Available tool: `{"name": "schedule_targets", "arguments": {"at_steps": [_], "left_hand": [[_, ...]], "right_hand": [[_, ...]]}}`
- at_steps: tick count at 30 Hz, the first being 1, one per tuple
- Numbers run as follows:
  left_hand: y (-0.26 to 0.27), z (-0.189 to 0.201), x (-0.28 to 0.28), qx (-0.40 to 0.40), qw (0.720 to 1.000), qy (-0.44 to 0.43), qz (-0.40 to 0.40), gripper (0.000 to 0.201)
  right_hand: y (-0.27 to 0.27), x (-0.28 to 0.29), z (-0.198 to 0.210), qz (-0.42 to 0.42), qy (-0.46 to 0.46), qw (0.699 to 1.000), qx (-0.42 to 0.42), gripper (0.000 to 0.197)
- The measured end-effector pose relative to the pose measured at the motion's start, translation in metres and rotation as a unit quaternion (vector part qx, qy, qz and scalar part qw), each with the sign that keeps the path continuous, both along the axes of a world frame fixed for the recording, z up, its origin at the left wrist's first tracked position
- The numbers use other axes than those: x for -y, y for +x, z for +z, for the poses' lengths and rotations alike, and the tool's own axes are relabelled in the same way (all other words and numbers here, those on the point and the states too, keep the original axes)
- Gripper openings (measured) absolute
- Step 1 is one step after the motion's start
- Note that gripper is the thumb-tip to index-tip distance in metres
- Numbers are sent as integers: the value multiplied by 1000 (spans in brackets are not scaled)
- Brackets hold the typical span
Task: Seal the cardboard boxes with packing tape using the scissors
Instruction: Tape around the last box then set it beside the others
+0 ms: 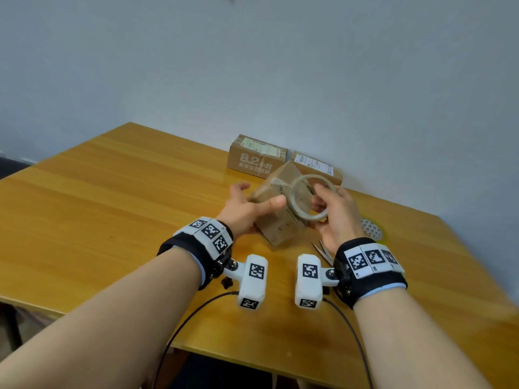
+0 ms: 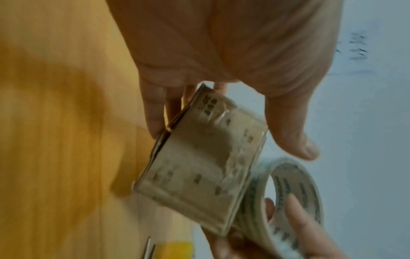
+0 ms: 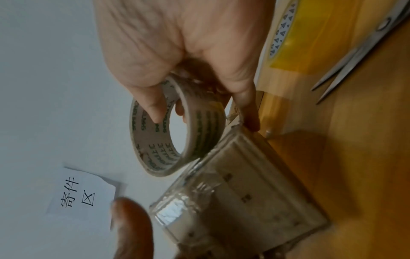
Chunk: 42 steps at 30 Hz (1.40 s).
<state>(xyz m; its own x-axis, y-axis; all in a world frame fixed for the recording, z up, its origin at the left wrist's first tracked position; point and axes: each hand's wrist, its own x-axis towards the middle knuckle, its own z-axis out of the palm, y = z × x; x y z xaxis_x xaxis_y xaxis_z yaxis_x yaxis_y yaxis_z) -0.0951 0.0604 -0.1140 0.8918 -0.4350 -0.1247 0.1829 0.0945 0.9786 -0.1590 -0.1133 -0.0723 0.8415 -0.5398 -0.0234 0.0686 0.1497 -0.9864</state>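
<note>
Scissors (image 1: 323, 252) lie flat near the table's (image 1: 112, 206) front-right edge, blades slightly apart, untouched, just under the right wrist. Yellow roll (image 1: 372, 227) lies beside them, toward the right edge.

Box (image 1: 276, 209) sits mid-table, tilted, one corner down; whether it rests on the top or is lifted, I can't tell. Left hand (image 1: 247, 207) cradles it: fingers behind the far face, thumb stretched over the near top edge, not clamped hard. Right hand (image 1: 334, 211) grips the clear roll (image 1: 309, 197), fingers through the core, roll touching the box's upper right edge. Glossy tape already covers part of the top face.

Step looks like running a strip over the seam. Advice:
- press the thumb down on the stuck end before pulling
- keep the roll low and square to the seam, steady tension to avoid wrinkles
- carry the strip past the edge, then take the scissors

Two more boxes (image 1: 257, 158) sit at the far edge by the wall, labels up.
</note>
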Motion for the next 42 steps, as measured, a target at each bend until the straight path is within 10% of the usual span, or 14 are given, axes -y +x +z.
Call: {"name": "schedule_targets", "arguments": {"at_steps": [8,18,26,30,35,42], "left_hand": [[16,26,-6,190,959,173,121,107],[37,6,-34,233,946,223,-8,120],[45,8,-31,260,936,231,-59,129],[50,9,-34,190,971,129,-66,111],[52,12,-29,236,953,175,-76,99],[54,12,-26,277,939,195,-59,91]], "right_hand": [[1,-20,-14,79,-52,995,-3,28],[-5,-15,-31,239,-164,948,-133,84],[9,-17,-36,256,-166,940,-149,43],[11,-20,-33,261,-159,941,-145,40],[10,-25,-29,244,-184,942,-141,60],[6,-21,-19,267,-145,939,-160,39]]}}
